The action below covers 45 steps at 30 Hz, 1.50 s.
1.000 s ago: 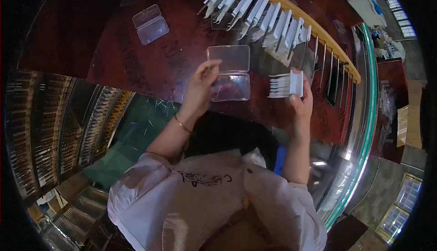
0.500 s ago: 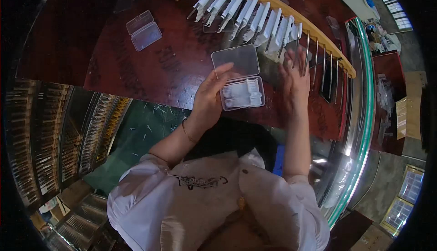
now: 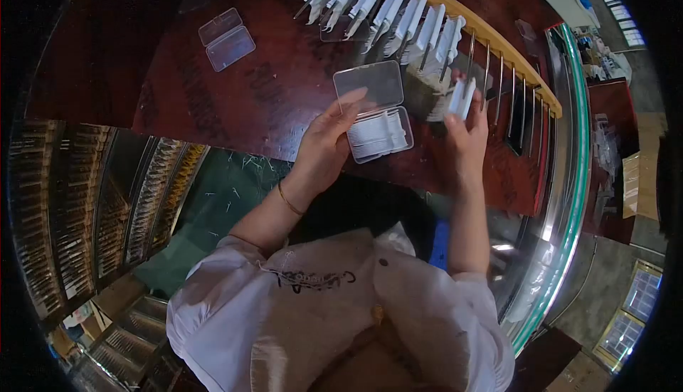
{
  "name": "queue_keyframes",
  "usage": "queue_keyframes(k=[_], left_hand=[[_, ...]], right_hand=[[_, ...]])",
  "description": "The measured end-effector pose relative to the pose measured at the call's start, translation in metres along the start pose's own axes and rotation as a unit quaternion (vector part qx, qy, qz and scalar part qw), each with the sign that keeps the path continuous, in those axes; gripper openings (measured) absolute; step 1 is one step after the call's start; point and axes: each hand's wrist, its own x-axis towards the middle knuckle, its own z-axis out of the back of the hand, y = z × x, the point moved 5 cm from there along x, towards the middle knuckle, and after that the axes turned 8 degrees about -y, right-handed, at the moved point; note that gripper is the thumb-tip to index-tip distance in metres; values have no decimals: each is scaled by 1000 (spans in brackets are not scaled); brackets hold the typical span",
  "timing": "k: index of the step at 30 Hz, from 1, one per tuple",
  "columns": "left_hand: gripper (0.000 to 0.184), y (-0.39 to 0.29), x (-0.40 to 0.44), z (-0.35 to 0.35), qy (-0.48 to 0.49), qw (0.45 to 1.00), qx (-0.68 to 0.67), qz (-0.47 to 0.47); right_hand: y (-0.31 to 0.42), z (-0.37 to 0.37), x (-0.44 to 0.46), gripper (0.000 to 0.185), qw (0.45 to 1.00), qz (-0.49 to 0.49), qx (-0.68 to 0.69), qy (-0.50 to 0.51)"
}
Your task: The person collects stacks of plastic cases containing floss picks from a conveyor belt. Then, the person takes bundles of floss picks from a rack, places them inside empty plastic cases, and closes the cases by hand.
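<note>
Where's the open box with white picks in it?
In the head view, the box is near the centre, between the left hand, which touches it, and the right hand.

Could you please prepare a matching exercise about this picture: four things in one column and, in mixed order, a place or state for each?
1. Left hand
2. Right hand
3. Wooden rack
4. Bracelet

A. Bears metal rods
B. Around the left wrist
C. Grips a white bundle
D. At the open box of white pieces

Pairs: 1-D; 2-C; 3-A; 4-B
</note>
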Motion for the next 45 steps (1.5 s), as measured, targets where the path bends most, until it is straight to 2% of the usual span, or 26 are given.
queue_keyframes(k=[1,2,4,5,7,8,12,14,17,18,19,20,22,23,24,25,26,27,29,30,32,38,42,44,45], left_hand=[[33,0,0,-1,10,1000,9,0],[33,1,-1,-1,8,1000,9,3],[35,3,-2,-5,22,999,18,16],[35,1,-5,-7,22,999,19,18],[35,0,-11,-13,32,998,14,44],[35,2,-10,-11,34,998,16,46],[35,5,-11,-7,27,999,-7,47],[35,5,-12,-7,29,998,-19,49],[35,9,-11,-9,28,996,-50,68],[34,3,-11,-13,9,1000,2,-25],[32,-4,-14,-16,-10,991,54,-119],[32,-3,-17,-17,-8,991,55,-118],[33,-16,-36,-34,125,928,137,-322],[33,-17,-37,-35,127,928,140,-320],[31,-16,-43,-45,175,841,323,-398],[29,-11,-48,-53,216,710,489,-458],[37,-8,-47,-53,191,688,513,-477],[37,-4,-46,-51,195,686,514,-476],[37,0,-38,-41,136,780,464,-398],[37,0,-40,-42,141,779,465,-397],[34,-3,-41,-43,121,772,488,-389],[32,1,-42,-41,102,782,513,-338],[32,11,-37,-45,135,791,479,-357],[34,16,-44,-58,198,669,529,-483],[41,20,-41,-57,247,629,575,-461]], right_hand=[[5,-5,-13,62,999,41,3,9],[3,-3,-22,64,992,95,-67,40],[15,-17,-37,63,933,213,-259,128],[13,-26,-42,59,939,189,-252,140],[4,-39,-46,59,897,219,-328,199],[1,-43,-47,60,892,189,-345,222],[8,-46,-47,68,887,189,-345,241],[12,-35,-43,79,952,118,-184,213],[7,-24,-47,88,935,87,-219,263],[8,-25,-49,88,936,87,-220,260],[6,-25,-50,89,960,28,-164,226],[4,-24,-50,90,975,-32,-107,190],[8,-21,-51,85,976,-19,-122,180],[10,-20,-51,81,975,-7,-136,174],[12,-17,-51,81,976,-8,-134,171],[13,-15,-51,71,971,-3,-162,177],[13,-14,-50,62,965,1,-190,182],[13,-14,-50,62,966,3,-188,178],[12,-11,-50,43,964,11,-209,163],[12,-10,-51,43,965,12,-209,158],[11,-9,-53,29,961,8,-232,153],[-8,-2,-59,27,958,-17,-241,154],[-12,2,-64,28,979,-10,-190,76],[-25,7,-70,28,982,-172,38,70],[-30,15,-70,28,985,-164,31,44]])
